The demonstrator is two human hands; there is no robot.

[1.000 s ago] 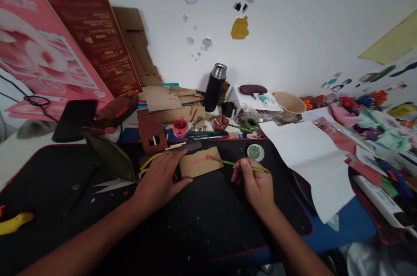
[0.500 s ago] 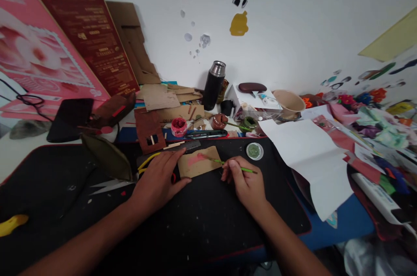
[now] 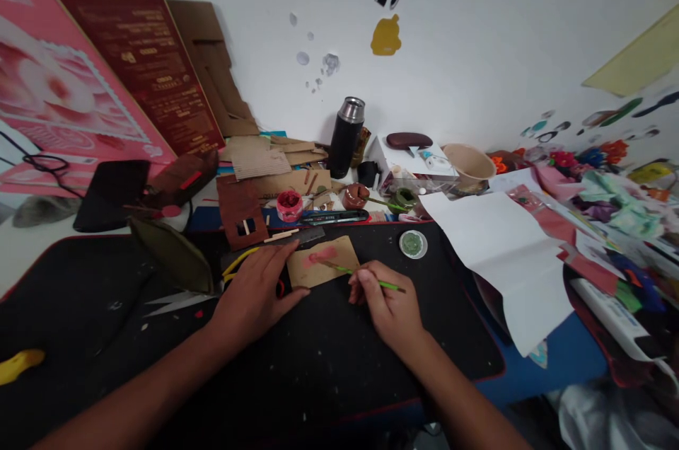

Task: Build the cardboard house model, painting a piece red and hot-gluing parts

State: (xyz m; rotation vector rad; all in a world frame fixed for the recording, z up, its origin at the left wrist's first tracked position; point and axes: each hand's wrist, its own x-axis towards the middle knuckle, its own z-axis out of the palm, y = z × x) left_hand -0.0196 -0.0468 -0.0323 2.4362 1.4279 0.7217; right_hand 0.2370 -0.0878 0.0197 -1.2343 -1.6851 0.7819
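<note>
A small brown cardboard piece (image 3: 339,253) with a pink paint patch lies on the black mat (image 3: 329,358). My left hand (image 3: 254,294) lies flat with fingers spread, pressing the cardboard's left edge. My right hand (image 3: 390,305) pinches a thin green paintbrush (image 3: 366,277), whose tip rests on the pink patch. A red paint pot (image 3: 289,205) stands behind the cardboard, and a round green-paint lid (image 3: 413,244) lies to its right.
A black flask (image 3: 347,139), brown and green paint pots, a beige bowl (image 3: 469,165) and cardboard scraps crowd the back. White paper (image 3: 503,252) and coloured paper scraps lie right. A dark pouch (image 3: 170,255) and yellow tool (image 3: 21,364) lie left. Pink and red boards lean on the wall.
My right hand and the brush have moved left along the cardboard, and the pink patch has grown. My left hand has stayed on the cardboard's edge.
</note>
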